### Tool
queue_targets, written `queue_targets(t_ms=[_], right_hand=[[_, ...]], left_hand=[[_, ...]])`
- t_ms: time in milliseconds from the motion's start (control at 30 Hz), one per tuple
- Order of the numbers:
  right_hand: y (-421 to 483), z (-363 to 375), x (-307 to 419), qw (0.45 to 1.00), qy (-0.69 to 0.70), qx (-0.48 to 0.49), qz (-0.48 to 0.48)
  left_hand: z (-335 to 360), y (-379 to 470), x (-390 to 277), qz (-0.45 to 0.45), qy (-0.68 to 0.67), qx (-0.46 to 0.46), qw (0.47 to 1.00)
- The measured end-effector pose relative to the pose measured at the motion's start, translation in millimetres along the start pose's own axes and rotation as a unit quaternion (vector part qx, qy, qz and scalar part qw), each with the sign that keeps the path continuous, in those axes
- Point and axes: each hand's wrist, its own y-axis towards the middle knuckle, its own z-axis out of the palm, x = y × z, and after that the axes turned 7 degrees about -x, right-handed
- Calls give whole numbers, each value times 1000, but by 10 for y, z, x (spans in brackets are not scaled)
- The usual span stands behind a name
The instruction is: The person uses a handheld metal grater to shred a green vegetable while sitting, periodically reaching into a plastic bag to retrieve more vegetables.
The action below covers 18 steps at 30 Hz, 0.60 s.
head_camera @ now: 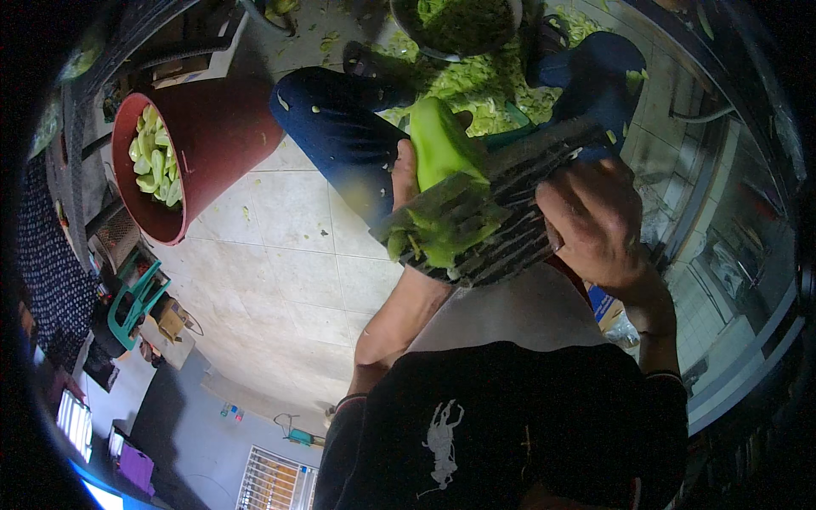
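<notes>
My left hand [405,173] grips a long green fruit or vegetable [440,143], pale and smooth where it shows, with part of the hand hidden behind it. My right hand [590,223] is shut on a wide, dark, blurred cleaver-like blade [510,210]. The blade lies across the lower end of the green piece, with wet green peel [446,229] stuck on its near part. The handle is hidden in my right fist. Between my legs a heap of green peelings [472,83] covers the floor.
A red plastic bucket [150,233] at the left holds several pale green peeled pieces [155,156]. Beyond the peelings stands a round metal bowl [446,55] with green matter inside. Green plastic [517,118] shows near my right leg. A teal chair [137,299] stands farther left.
</notes>
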Motion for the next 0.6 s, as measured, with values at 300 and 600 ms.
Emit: queue_targets(t_ms=[300, 600], right_hand=[[-165, 262, -423, 962, 18, -57, 267], [40, -107, 36, 997, 78, 4, 29]], left_hand=[[55, -102, 48, 6, -2, 58, 998], [-14, 21, -3, -39, -51, 37, 997]])
